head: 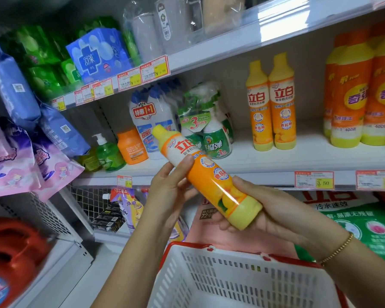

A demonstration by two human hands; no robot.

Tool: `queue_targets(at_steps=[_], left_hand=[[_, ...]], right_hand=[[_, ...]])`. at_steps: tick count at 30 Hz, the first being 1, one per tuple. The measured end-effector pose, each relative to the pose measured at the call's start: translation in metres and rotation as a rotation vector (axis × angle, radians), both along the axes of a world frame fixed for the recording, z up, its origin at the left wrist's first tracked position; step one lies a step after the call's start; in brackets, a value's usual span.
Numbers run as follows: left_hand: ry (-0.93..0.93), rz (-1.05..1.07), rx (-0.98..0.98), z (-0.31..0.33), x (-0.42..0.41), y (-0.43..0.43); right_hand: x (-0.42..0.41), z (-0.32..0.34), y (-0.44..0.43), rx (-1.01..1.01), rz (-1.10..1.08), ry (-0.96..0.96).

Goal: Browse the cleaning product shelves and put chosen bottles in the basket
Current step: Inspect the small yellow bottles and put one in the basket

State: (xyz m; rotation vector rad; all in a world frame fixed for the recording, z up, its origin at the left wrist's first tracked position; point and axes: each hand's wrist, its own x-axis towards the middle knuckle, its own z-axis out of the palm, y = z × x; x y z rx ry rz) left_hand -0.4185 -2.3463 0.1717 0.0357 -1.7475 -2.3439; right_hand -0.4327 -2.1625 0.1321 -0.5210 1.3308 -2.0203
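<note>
Diagonally tilted bottle (209, 178), cap (159, 131) toward upper left.

Slim orange-and-yellow plastic detergent bottles (282, 112): three. White slotted plastic basket with red rim (220, 276): one. Squat orange bottle (132, 145): one. Bare hands (167, 192): two.

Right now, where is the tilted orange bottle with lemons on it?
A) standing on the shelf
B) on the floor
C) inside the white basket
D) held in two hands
D: the left hand and the right hand both hold the orange bottle, outside the white basket.
</note>
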Motion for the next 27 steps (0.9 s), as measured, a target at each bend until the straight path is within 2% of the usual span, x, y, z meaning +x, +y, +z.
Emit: queue_targets(at_steps=[6, 12, 14, 16, 19, 23, 27], left_hand=[[-0.258, -0.014, -0.014, -0.007, -0.002, 0.000], [-0.267, -0.045, 0.019, -0.005, 0.000, 0.001], [-0.191, -0.078, 0.021, -0.002, 0.004, 0.003], [-0.073, -0.093, -0.044, 0.001, 0.008, 0.006], [0.103, -0.082, -0.279, 0.003, 0.013, 0.018], [0.320, -0.111, -0.582, -0.003, 0.020, 0.046], [0.545, -0.085, -0.856, 0.001, 0.027, 0.071]], right_hand=[[0.010, 0.017, 0.000, 0.141, 0.176, -0.008], [0.013, 0.020, 0.006, 0.156, 0.136, 0.026], [0.008, 0.012, 0.008, 0.194, 0.064, 0.102], [0.002, 0.003, 0.011, 0.304, 0.029, 0.259], [-0.003, -0.005, 0.020, 0.411, -0.048, 0.427], [-0.005, -0.003, 0.032, 0.617, -0.391, 0.761], [-0.006, 0.005, 0.050, 0.586, -0.579, 0.947]])
